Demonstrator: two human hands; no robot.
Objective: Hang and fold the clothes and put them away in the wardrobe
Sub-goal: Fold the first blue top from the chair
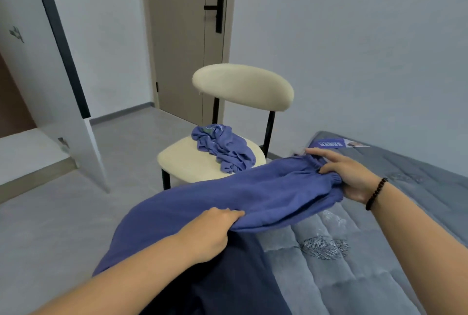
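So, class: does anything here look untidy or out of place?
Yes. A blue garment lies crumpled in a heap on the chair seat, unfolded. The left hand and right hand hold another blue garment stretched above the mattress.

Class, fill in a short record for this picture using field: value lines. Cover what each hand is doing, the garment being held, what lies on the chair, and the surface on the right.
left hand: gripping the near part of the blue garment
right hand: gripping its elastic cuffed end
blue garment: stretched between both hands, above the mattress edge
chair: cream seat, holds a crumpled blue cloth
mattress: grey, quilted
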